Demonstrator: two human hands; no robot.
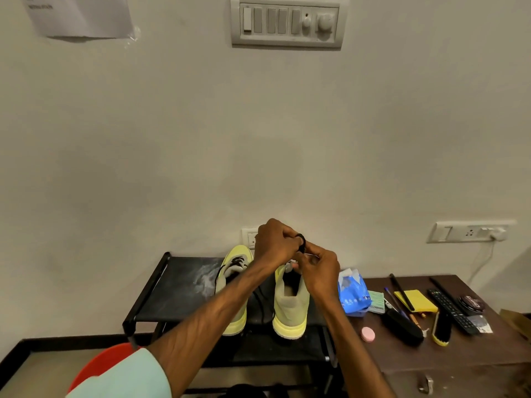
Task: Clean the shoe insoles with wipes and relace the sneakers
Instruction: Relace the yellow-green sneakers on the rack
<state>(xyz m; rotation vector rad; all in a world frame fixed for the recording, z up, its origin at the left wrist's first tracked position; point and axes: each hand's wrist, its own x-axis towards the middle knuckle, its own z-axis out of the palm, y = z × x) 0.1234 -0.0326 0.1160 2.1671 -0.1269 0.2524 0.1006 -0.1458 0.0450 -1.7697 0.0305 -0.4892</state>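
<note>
Just above the right-hand sneaker [290, 307], both hands meet over its opening. The left grip [275, 242] is closed, fingers curled, with thumb and forefinger pinching a small loop of black lace [300, 243] and holding it up clear of the shoe. The right grip [319, 272] sits just below and beside it, almost touching. Its fingers are curled in as well, and the fingertips are closed on the lower stretch of the same lace near the top of the tongue.

Both sneakers are pale yellow-green and stand side by side on the top shelf of a black shoe rack [161, 294], heels toward the camera and toes toward the wall. The left-hand sneaker [234, 317] is partly hidden by the left forearm. A second lace [262, 308], also black, lies loosely over its upper and trails down between the two shoes.

A blue wipes pack [353, 295] lies just beside the rack at the near edge of a brown table [431, 360], with a white sheet poking from its top. Farther right on the table lie a yellow pad [418, 301], a remote [451, 310], two brushes and a small pink disc [368, 334].
</note>
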